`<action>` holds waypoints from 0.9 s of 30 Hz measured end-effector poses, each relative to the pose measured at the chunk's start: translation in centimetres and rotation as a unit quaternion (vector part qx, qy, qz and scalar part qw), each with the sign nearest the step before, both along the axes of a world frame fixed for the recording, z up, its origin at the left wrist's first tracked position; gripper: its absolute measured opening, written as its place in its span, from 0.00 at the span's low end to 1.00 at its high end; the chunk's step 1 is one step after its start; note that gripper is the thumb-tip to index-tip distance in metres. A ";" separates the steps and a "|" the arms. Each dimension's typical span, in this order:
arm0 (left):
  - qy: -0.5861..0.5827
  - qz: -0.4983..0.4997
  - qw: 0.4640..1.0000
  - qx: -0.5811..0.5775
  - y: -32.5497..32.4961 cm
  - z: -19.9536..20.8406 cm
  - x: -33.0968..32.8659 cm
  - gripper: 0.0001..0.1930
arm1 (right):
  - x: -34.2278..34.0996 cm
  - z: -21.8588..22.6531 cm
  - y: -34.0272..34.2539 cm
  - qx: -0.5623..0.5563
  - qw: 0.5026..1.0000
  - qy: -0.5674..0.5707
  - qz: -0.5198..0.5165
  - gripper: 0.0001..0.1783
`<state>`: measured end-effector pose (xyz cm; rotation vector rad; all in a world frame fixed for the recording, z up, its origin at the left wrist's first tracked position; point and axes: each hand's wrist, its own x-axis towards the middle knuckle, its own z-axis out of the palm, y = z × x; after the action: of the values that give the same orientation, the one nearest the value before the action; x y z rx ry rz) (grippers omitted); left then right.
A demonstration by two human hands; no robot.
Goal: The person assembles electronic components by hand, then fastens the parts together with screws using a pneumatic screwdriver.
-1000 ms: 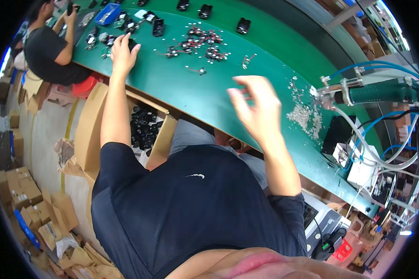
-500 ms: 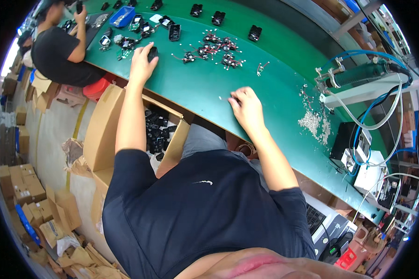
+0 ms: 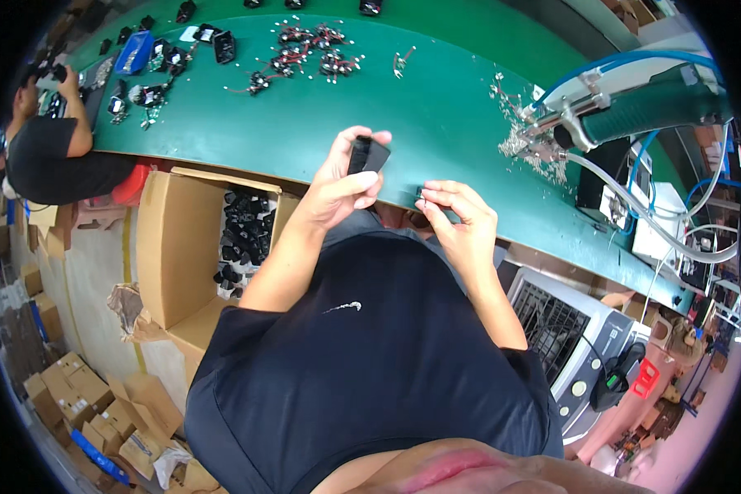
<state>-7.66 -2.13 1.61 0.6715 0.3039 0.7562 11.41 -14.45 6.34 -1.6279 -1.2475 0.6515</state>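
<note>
My left hand [image 3: 342,183] is wrapped round a black plastic housing [image 3: 372,155], held up above the near edge of the green table [image 3: 247,119]. Just to the right, my right hand [image 3: 467,224] pinches a small dark part with a whitish end [image 3: 421,197] between thumb and fingertips. Its exact kind is too small to tell. The two hands are apart. Beyond them lies a cluster of small parts with red and black wires [image 3: 305,53], and a single wired piece [image 3: 402,62] sits off to its right.
Left are a blue tray [image 3: 135,53], circuit boards and an open black housing [image 3: 224,47]. A green-bodied tool on a clamp [image 3: 650,111] stands right, beside a heap of small silvery parts [image 3: 514,144]. A cardboard box [image 3: 173,247] holds black housings. A co-worker [image 3: 45,152] sits far left.
My left hand has lifted the black housing off the table and brought it toward me, close to my right hand. My right hand keeps its pinch, now nearer the table edge. The view has shifted.
</note>
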 end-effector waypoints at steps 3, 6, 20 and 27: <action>0.034 -0.039 0.997 0.053 -0.2 0.7 1.3 0.46 | -0.5 2.1 -0.3 0.110 0.992 -0.062 0.015 0.09; 0.105 -0.062 0.980 0.158 -0.3 1.5 2.5 0.49 | -0.4 2.8 -0.1 0.136 0.990 -0.034 0.000 0.09; 0.311 0.017 0.829 0.465 -2.3 3.8 4.2 0.42 | 0.4 1.3 0.2 0.117 0.959 -0.258 0.019 0.12; 0.348 0.073 0.747 0.561 -2.4 3.6 4.9 0.44 | 0.1 1.4 0.8 0.070 0.950 -0.304 0.012 0.08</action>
<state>-2.78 -4.53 5.25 2.1349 0.5853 0.7696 11.49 -13.62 7.70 -1.7549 -1.7061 0.0542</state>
